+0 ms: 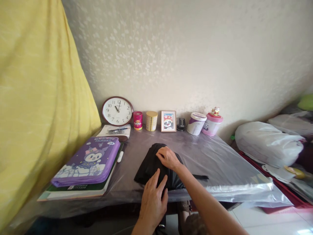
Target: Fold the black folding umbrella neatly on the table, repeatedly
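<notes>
A black folded cloth item [144, 171] lies near the front edge of the table, and a narrow black strap [201, 177] sticks out from its right side. With fingers bent and pressed together, my right hand [168, 157] pinches the cloth near its top. My left hand [154, 195] is open, its fingers apart and the tips resting on the near side of the cloth. Both hands and the right forearm cover part of it, so its full shape cannot be made out.
Plastic sheeting covers the table [215, 163]. At left, a purple cartoon case [90, 161] lies on books, beside a white marker [120, 156]. Along the wall stand a clock [117, 111], several cans and tubs, and a panda picture frame [168, 121]. White bags [267, 142] are piled right.
</notes>
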`<state>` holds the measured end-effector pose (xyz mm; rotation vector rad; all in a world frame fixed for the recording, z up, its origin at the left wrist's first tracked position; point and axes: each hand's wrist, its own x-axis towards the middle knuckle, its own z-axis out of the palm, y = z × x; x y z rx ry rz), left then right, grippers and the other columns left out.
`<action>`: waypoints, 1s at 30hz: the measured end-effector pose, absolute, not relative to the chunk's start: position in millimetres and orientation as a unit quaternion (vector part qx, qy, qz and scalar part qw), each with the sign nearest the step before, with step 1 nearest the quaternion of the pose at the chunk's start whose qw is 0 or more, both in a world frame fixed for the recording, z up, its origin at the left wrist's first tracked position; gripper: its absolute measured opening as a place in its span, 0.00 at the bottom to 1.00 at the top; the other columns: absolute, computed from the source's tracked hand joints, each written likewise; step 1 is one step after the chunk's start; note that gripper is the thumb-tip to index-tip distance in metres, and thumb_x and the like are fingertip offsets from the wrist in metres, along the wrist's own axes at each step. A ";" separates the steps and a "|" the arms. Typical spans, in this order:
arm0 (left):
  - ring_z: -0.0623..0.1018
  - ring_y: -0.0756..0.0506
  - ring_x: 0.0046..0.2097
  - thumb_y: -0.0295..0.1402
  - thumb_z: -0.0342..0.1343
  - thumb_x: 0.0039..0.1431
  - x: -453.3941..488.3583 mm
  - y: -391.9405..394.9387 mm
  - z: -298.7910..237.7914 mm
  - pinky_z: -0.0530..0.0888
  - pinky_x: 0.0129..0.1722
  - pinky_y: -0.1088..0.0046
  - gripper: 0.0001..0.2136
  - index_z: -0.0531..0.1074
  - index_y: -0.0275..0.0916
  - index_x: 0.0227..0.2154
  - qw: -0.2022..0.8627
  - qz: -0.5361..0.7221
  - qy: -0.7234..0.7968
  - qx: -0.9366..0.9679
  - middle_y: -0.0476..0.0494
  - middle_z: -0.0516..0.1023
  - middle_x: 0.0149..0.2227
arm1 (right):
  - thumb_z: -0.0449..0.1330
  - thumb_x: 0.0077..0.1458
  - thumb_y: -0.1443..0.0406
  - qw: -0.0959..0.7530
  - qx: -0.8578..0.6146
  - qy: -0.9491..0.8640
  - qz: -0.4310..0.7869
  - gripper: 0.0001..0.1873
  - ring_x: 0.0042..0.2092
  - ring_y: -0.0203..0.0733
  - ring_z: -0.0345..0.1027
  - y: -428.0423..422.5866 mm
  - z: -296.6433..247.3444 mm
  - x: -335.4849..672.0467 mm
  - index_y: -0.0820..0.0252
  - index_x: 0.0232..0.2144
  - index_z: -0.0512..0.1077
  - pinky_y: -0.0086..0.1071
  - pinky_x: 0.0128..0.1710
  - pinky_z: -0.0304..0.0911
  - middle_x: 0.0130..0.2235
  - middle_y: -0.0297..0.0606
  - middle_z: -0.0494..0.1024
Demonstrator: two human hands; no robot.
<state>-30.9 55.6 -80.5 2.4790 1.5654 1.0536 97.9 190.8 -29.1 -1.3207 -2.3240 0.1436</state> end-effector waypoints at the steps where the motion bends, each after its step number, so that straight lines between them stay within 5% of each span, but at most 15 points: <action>1: 0.64 0.42 0.58 0.29 0.47 0.57 -31.1 55.9 -80.9 0.68 0.52 0.60 0.21 0.63 0.44 0.54 0.014 0.336 0.503 0.796 0.39 0.58 0.60 | 0.49 0.59 0.65 0.219 -0.476 -0.850 0.055 0.13 0.47 0.39 0.63 191.4 -31.4 96.6 0.57 0.35 0.74 0.34 0.51 0.53 0.42 0.38 0.76; 6: 0.64 0.42 0.58 0.29 0.48 0.56 -33.4 54.6 -81.7 0.68 0.52 0.59 0.23 0.61 0.49 0.55 0.008 0.326 0.509 0.797 0.43 0.59 0.60 | 0.49 0.58 0.67 0.240 -0.594 -0.768 0.004 0.16 0.55 0.44 0.57 199.5 -34.4 96.2 0.57 0.46 0.70 0.40 0.55 0.49 0.54 0.39 0.68; 11: 0.64 0.41 0.57 0.29 0.48 0.56 -31.1 51.3 -78.9 0.66 0.51 0.57 0.23 0.60 0.51 0.56 -0.006 0.300 0.530 0.793 0.43 0.60 0.60 | 0.45 0.59 0.68 0.245 -0.552 -0.797 0.018 0.17 0.48 0.40 0.63 191.3 -27.6 105.2 0.57 0.42 0.72 0.32 0.51 0.54 0.45 0.38 0.75; 16: 0.65 0.40 0.56 0.29 0.48 0.55 -29.0 48.4 -72.3 0.66 0.51 0.58 0.25 0.59 0.51 0.56 -0.016 0.260 0.542 0.799 0.42 0.59 0.60 | 0.45 0.54 0.75 0.208 -0.619 -0.757 0.027 0.23 0.52 0.45 0.61 191.9 -34.9 126.2 0.61 0.50 0.67 0.37 0.50 0.55 0.55 0.43 0.67; 22: 0.68 0.39 0.53 0.29 0.50 0.54 -25.5 41.7 -64.1 0.66 0.49 0.56 0.26 0.58 0.53 0.56 -0.043 0.207 0.559 0.802 0.40 0.60 0.60 | 0.45 0.52 0.77 0.274 -0.555 -0.782 0.067 0.23 0.49 0.38 0.63 195.4 -32.7 131.4 0.58 0.43 0.73 0.30 0.51 0.55 0.45 0.38 0.75; 27: 0.70 0.37 0.51 0.29 0.51 0.51 -22.2 37.7 -62.4 0.67 0.45 0.54 0.29 0.55 0.53 0.58 -0.055 0.157 0.592 0.789 0.35 0.62 0.59 | 0.47 0.51 0.75 0.231 -0.540 -0.805 0.083 0.24 0.52 0.42 0.60 193.3 -37.7 118.3 0.55 0.46 0.71 0.35 0.50 0.57 0.53 0.36 0.69; 30: 0.72 0.34 0.49 0.28 0.52 0.51 -22.3 36.1 -62.8 0.70 0.40 0.54 0.33 0.49 0.55 0.59 -0.022 0.113 0.615 0.780 0.34 0.58 0.60 | 0.46 0.52 0.74 0.237 -0.584 -0.773 0.075 0.22 0.49 0.43 0.63 191.1 -35.3 122.4 0.57 0.45 0.71 0.35 0.47 0.58 0.50 0.40 0.72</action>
